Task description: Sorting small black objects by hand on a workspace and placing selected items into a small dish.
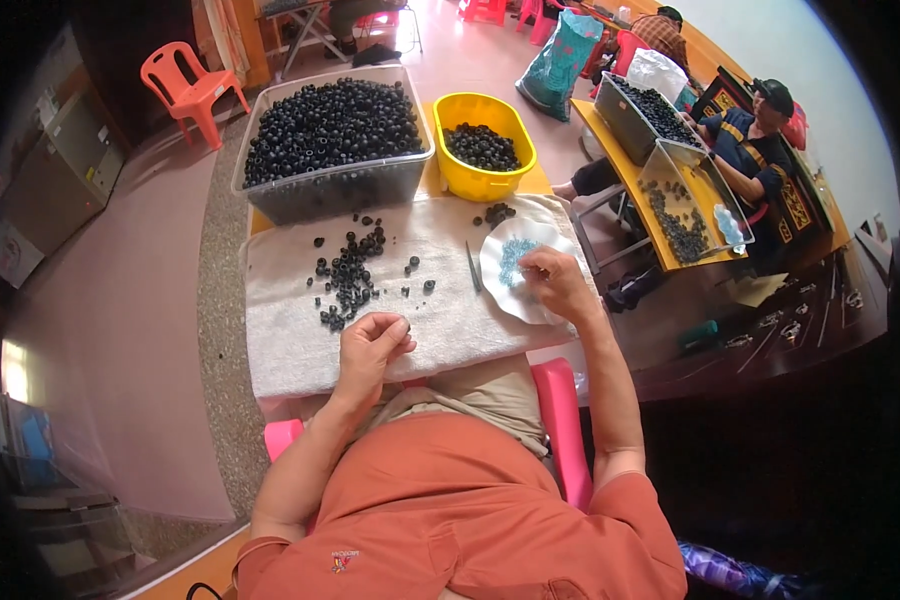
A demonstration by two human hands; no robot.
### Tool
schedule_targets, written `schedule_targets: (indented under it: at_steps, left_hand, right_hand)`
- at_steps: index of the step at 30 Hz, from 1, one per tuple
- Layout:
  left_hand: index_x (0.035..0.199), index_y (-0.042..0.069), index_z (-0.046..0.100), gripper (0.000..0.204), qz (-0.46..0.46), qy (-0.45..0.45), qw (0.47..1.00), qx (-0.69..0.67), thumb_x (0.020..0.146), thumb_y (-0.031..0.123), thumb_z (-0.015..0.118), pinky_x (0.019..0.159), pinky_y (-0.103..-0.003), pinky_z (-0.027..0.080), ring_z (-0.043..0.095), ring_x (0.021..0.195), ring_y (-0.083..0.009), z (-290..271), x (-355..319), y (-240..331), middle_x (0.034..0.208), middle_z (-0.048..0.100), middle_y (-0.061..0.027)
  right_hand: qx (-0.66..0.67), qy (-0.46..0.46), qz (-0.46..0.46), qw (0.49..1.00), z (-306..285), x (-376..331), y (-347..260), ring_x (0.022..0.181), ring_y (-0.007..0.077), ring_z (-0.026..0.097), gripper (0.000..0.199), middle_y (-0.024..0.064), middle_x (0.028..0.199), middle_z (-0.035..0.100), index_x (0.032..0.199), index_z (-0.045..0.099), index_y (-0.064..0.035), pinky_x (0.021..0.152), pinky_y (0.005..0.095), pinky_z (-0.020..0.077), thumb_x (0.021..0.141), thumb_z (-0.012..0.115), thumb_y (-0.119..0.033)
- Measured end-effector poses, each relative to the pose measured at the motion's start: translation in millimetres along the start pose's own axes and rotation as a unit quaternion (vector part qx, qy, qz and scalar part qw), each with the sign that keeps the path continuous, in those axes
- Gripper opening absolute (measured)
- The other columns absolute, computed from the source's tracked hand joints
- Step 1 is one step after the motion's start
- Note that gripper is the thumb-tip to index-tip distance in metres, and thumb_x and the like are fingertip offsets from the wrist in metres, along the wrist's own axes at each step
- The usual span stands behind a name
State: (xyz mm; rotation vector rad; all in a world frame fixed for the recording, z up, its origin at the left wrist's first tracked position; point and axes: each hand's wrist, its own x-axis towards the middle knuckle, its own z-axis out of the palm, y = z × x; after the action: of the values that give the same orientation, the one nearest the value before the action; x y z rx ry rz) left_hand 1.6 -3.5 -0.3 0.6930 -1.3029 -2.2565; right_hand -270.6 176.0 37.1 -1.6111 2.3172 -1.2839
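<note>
My left hand (370,348) is closed over the near edge of the cloth, with a small black round piece pinched at its fingertips. Over a white wavy-rimmed dish (500,285), my right hand (560,284) has its fingers drawn together above small light-blue bits (516,255). Whatever those fingers hold is too small to make out. Loose black ring-like pieces (350,275) lie scattered on the white cloth (290,335), left of the dish. A pair of tweezers or similar thin dark tool (473,267) rests against the dish's left side.
Behind the cloth stand a large clear bin (330,200) heaped with black pieces and a yellow tub (480,183) partly filled with them. At right, a co-worker (760,150) sits at another table (635,210) with bins. An orange chair (198,100) stands at left.
</note>
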Motion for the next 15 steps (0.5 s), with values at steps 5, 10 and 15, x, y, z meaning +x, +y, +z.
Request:
schedule_targets:
  at_steps: [5,10,15]
  left_hand:
    - [0.098,0.002,0.064,0.011,0.001,0.000,1.000,0.002,0.092,0.011,0.067,0.073,-0.027,0.059,0.063,0.075,-0.0096,1.4,-1.1,1.0,0.086,0.063,-0.0019]
    - [0.098,0.002,0.064,0.011,0.003,0.004,1.000,0.007,0.093,0.011,0.067,0.074,-0.026,0.058,0.063,0.076,-0.0101,2.9,-2.3,2.7,0.086,0.063,-0.0021]
    - [0.099,0.002,0.065,0.012,0.003,-0.002,1.000,0.010,0.092,0.012,0.067,0.074,-0.026,0.058,0.063,0.076,-0.0102,2.4,-1.5,2.0,0.087,0.064,-0.0019]
  right_hand:
    - [-0.034,0.018,-0.033,0.999,0.5,-2.3,1.5,0.080,0.0315,0.067,0.012,0.0175,0.088,0.067,0.096,0.067,0.0032,0.072,0.0344,0.0525,0.085,0.061,0.004]
    - [-0.076,0.008,-0.034,0.996,-2.5,-1.4,-9.3,0.083,0.0348,0.064,0.009,0.0182,0.090,0.065,0.097,0.063,0.0032,0.073,0.0381,0.0510,0.090,0.059,-0.001]
    - [-0.099,0.010,-0.034,0.994,-2.5,-2.2,-11.3,0.084,0.0373,0.063,0.008,0.0187,0.089,0.063,0.096,0.061,0.0023,0.073,0.0406,0.0500,0.092,0.058,-0.003]
